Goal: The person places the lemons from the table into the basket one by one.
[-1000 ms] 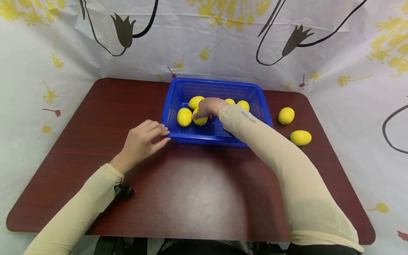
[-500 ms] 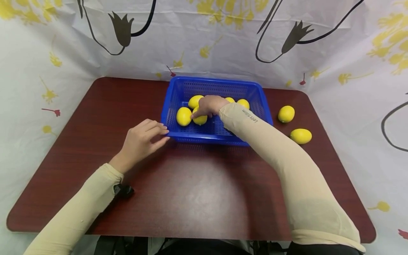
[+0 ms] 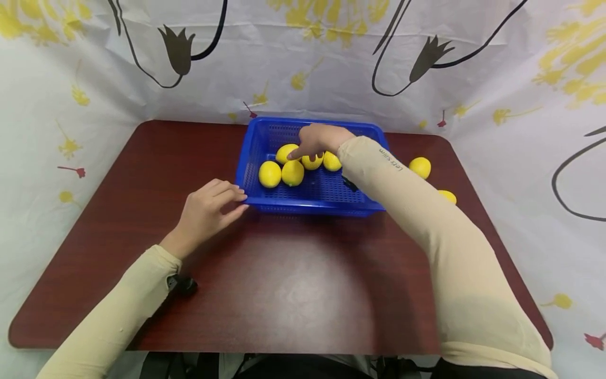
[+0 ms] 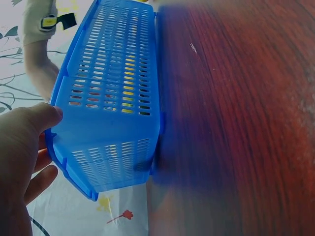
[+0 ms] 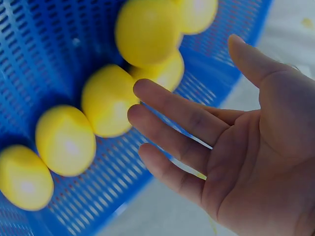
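Observation:
Near the back of the table stands a blue perforated plastic basket [image 3: 312, 201] with several yellow lemons [image 3: 270, 175] in it. Its front left corner is pinched by my left hand [image 3: 208, 210]; in the left wrist view the thumb [image 4: 48, 116] lies on the outer side of the rim and the fingers behind it. Over the lemons hovers my right hand [image 3: 324, 139], fingers spread and palm bare in the right wrist view. Its fingertips [image 5: 145, 88] appear close to a lemon [image 5: 109, 101]; contact cannot be told. My right forearm hides part of the basket's right side.
Two more lemons lie on the dark red wooden table [image 3: 303, 295] right of the basket: one farther back [image 3: 420, 167], one nearer [image 3: 447, 197], partly covered by my right sleeve [image 3: 426, 226]. A patterned white cloth [image 3: 331, 68] hangs behind the table.
My right hand has lifted off the lemon it was at and moved back and right, its fingers opening. More lemons show in the basket. The left hand stays at the corner.

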Demonstrator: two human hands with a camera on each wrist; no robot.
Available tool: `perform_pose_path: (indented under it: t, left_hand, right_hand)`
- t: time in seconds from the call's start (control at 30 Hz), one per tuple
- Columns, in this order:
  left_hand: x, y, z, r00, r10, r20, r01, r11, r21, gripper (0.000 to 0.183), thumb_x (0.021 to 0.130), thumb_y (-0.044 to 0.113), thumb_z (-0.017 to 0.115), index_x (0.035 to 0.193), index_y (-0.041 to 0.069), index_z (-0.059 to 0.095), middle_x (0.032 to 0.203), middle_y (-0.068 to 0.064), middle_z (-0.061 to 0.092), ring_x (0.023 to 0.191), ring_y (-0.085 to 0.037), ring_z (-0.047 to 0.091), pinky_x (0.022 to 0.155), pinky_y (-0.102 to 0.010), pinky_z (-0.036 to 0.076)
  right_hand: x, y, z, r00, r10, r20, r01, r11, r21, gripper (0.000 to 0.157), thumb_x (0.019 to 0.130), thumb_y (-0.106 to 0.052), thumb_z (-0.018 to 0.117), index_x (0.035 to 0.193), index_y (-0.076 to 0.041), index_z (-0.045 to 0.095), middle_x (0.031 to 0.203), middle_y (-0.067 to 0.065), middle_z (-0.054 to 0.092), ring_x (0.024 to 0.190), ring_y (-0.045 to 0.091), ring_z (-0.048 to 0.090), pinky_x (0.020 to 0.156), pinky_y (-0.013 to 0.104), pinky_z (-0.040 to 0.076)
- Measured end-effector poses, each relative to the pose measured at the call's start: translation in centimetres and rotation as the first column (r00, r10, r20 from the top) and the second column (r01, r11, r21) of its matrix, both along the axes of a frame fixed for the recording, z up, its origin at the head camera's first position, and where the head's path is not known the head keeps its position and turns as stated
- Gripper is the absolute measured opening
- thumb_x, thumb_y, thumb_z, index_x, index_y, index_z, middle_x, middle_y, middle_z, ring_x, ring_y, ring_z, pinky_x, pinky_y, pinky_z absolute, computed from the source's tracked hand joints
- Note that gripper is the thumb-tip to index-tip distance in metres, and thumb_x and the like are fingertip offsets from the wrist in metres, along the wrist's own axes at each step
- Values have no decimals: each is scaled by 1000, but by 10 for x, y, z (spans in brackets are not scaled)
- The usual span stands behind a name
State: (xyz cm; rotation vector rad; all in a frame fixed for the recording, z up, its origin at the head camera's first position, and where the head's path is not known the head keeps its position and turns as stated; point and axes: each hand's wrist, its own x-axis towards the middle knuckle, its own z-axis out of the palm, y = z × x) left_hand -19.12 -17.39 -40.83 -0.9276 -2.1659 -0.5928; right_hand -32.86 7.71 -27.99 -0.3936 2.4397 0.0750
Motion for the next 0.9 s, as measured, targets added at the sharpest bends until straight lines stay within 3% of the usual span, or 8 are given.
perform_pose_path:
  t: [0.2,0.3,0.37,0.5,0.67,0.9]
  left_hand:
    - [0,-2,-3,1000,3,17,-3,1000,1,24,71,21,81,91,12,73,91,-1,71,86,-18,63,74,-34,56]
    - [1,-2,-3,999,6,39,-6,1000,1,24,70,20,81,91,12,73,91,-1,71,87,-17,62,75,-33,56]
    - [1,-2,-2,999,7,49,-7,1000,2,25,70,19,82,92,12,73,91,-1,71,87,-17,62,76,-33,56]
    - [2,-1,-1,998,8,55,-8,1000,-2,24,71,20,81,92,12,72,91,0,70,87,-16,62,77,-33,55]
    - [2,-1,0,998,9,55,-9,1000,-3,25,71,20,81,92,12,72,91,0,71,87,-16,62,77,-32,55]
    - [2,0,4,998,4,56,-4,1000,-13,24,72,22,80,93,12,72,92,0,71,87,-16,62,78,-32,55]
  right_hand:
    - [0,5,29,998,32,-53,-33,999,-14,56,91,-59,44,120,-14,60,116,5,67,105,22,61,99,42,46]
    - [3,10,35,992,76,-105,-80,996,-33,49,92,-57,44,108,-15,65,105,3,69,94,20,62,90,39,50]
    - [5,16,34,985,100,-143,-109,992,-57,45,92,-56,46,90,-16,65,82,0,65,71,16,56,73,33,49]
    - [13,36,33,970,122,-211,-149,982,-116,39,92,-54,48,84,-19,62,73,-1,54,62,16,44,63,31,39]
    - [20,64,36,943,143,-302,-194,970,-149,41,92,-51,50,101,-15,67,97,6,66,81,20,56,75,33,44]
    - [36,105,39,916,103,-387,-179,970,-164,44,91,-48,54,113,-11,64,110,11,69,98,26,64,87,41,49]
